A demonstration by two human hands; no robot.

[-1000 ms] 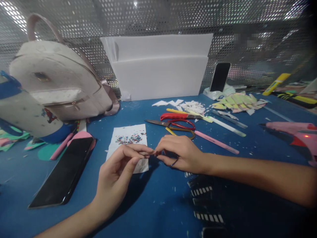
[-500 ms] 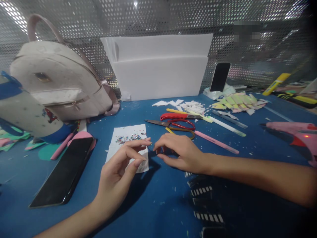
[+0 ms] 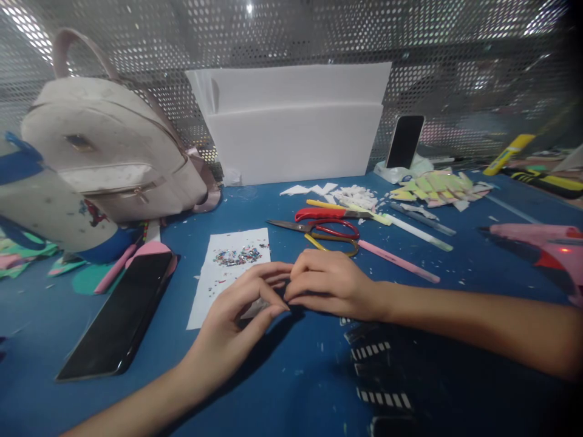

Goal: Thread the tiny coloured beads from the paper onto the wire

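Note:
My left hand (image 3: 246, 303) is over the right edge of a white paper sheet (image 3: 203, 303), its thumb and index fingertips close together. Small multicoloured sequins (image 3: 237, 256) lie in a patch on that sheet. My right hand (image 3: 337, 282) meets the left at the fingertips, its fingers curled and closed over the blue table. Whatever is between the fingers of either hand is too small or hidden to make out. Just behind the right hand lie scissors (image 3: 291, 226) with red and brown handles and a red-handled cutter (image 3: 321, 213).
A black phone (image 3: 118, 315) lies at left, near a mug (image 3: 59, 206) and backpack (image 3: 109, 145). White foam boards (image 3: 296, 139) stand behind. Pens (image 3: 398, 261), paper scraps (image 3: 355, 197) and a pink glue gun (image 3: 542, 240) occupy the right. Black-and-white striped pieces (image 3: 382, 397) lie in front.
My left hand has moved right, closing the gap to my right hand, so the fingertips now meet. More of the paper and sequins shows. My right fingers have closed further.

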